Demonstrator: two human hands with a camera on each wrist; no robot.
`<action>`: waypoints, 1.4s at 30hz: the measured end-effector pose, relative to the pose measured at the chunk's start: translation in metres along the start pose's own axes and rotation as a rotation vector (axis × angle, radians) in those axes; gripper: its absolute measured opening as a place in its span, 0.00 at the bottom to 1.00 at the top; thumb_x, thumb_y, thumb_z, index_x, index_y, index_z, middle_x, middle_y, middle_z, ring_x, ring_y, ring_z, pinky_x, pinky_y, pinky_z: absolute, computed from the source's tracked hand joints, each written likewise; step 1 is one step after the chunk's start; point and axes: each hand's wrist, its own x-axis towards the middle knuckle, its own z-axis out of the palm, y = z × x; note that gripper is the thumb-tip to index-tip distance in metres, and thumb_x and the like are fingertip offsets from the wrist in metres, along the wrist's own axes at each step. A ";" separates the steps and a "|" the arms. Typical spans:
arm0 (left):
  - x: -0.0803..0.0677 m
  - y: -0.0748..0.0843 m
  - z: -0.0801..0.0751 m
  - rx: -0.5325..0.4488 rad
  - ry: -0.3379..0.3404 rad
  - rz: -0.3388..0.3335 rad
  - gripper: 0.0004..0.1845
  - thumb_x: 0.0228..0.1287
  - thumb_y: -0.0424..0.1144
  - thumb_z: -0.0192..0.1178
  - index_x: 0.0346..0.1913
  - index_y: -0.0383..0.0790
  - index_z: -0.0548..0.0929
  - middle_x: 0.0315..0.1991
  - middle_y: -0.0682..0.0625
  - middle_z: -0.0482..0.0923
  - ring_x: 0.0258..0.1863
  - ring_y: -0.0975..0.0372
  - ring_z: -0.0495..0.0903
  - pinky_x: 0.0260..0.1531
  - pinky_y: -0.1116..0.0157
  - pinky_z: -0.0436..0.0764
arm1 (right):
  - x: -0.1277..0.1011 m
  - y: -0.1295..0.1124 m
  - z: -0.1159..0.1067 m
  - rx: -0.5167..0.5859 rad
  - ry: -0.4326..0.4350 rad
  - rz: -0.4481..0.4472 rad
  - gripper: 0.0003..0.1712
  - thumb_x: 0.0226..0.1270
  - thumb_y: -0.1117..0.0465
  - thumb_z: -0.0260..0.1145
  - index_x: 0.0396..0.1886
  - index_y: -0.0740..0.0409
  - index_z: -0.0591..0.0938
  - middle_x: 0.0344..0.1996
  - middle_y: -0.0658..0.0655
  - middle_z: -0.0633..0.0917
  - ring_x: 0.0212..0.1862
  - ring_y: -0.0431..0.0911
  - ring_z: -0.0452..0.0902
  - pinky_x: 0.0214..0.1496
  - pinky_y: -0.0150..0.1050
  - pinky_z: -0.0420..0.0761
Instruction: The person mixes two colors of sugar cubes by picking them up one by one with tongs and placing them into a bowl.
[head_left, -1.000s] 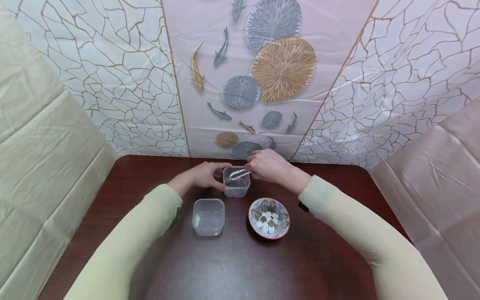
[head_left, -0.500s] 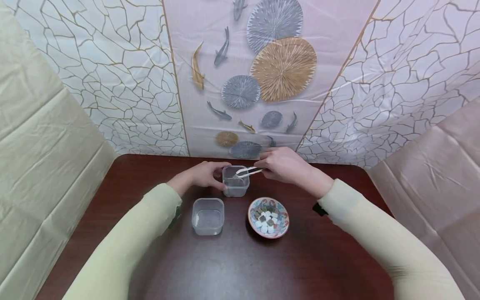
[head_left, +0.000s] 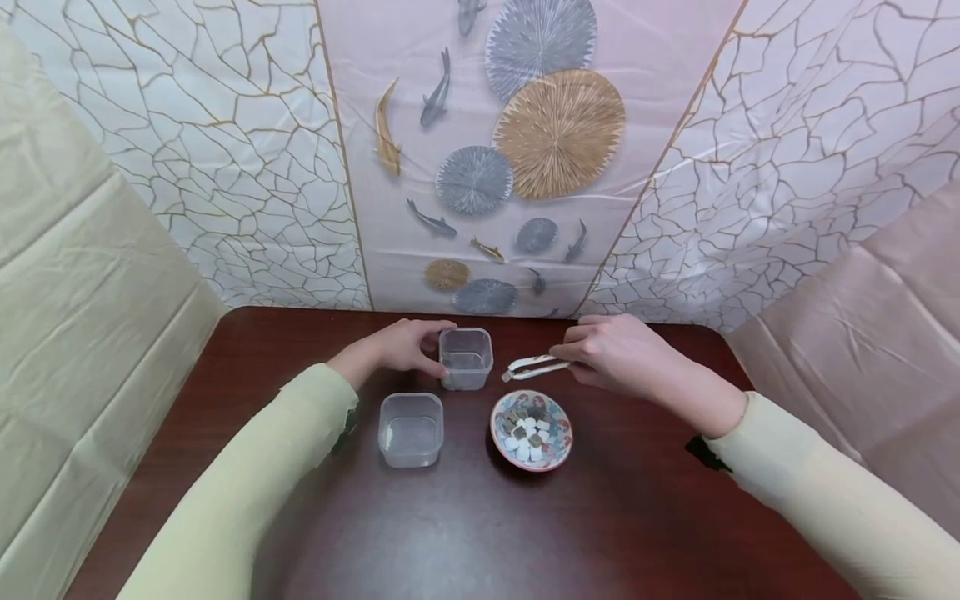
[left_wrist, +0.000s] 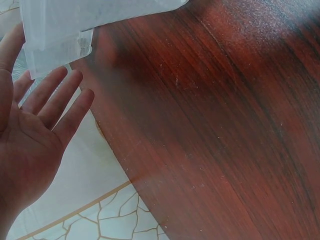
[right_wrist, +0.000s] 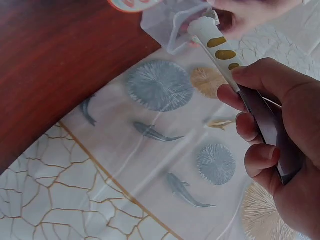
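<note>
My left hand (head_left: 405, 346) holds the farther clear plastic container (head_left: 465, 380) at its left side, thumb at the near corner and index finger at the back. In the left wrist view, the remaining fingers (left_wrist: 75, 112) stretch out free. My right hand (head_left: 622, 354) grips white tongs (head_left: 536, 367) with gold spots and a dark handle (right_wrist: 267, 135). A small brownish piece (head_left: 507, 377) shows at the tongs' tips, between the container and the patterned bowl (head_left: 561, 446). White and brownish-grey small blocks (head_left: 531, 435) lie in that bowl.
A second clear container (head_left: 411, 460) stands nearer, left of the bowl, with a small pale patch inside at its left. The dark red wooden table (head_left: 450, 533) ends at a patterned cloth backdrop (head_left: 420, 275); plain cloth hangs on both sides.
My right hand has moved right and nearer, bringing the tongs out of the farther container to a spot just beyond the bowl. My left hand has kept its hold on that container.
</note>
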 end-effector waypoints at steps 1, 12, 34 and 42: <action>0.000 0.000 0.000 -0.003 -0.001 0.001 0.48 0.62 0.47 0.80 0.82 0.44 0.68 0.67 0.41 0.82 0.67 0.50 0.82 0.70 0.51 0.77 | -0.003 -0.001 0.000 0.003 0.000 -0.006 0.16 0.52 0.70 0.76 0.42 0.52 0.91 0.32 0.47 0.88 0.37 0.49 0.84 0.30 0.46 0.83; 0.002 -0.004 0.000 -0.012 -0.009 0.014 0.48 0.62 0.45 0.80 0.82 0.42 0.67 0.67 0.39 0.82 0.67 0.49 0.81 0.71 0.51 0.76 | -0.026 -0.013 0.010 -0.014 -0.050 -0.040 0.15 0.50 0.69 0.78 0.38 0.51 0.91 0.29 0.45 0.86 0.32 0.47 0.79 0.24 0.41 0.78; 0.000 -0.001 0.001 -0.006 -0.001 0.002 0.47 0.62 0.46 0.79 0.82 0.44 0.68 0.68 0.40 0.81 0.67 0.49 0.82 0.70 0.52 0.77 | 0.006 0.000 0.015 0.070 -0.056 0.124 0.19 0.57 0.63 0.77 0.50 0.57 0.92 0.36 0.52 0.88 0.38 0.51 0.87 0.35 0.50 0.86; -0.002 0.002 0.001 -0.026 -0.004 0.012 0.47 0.63 0.45 0.79 0.82 0.43 0.67 0.67 0.40 0.82 0.67 0.49 0.81 0.70 0.51 0.77 | 0.048 0.007 0.034 0.118 -0.114 0.142 0.13 0.61 0.62 0.74 0.46 0.53 0.91 0.34 0.50 0.88 0.31 0.47 0.84 0.31 0.50 0.83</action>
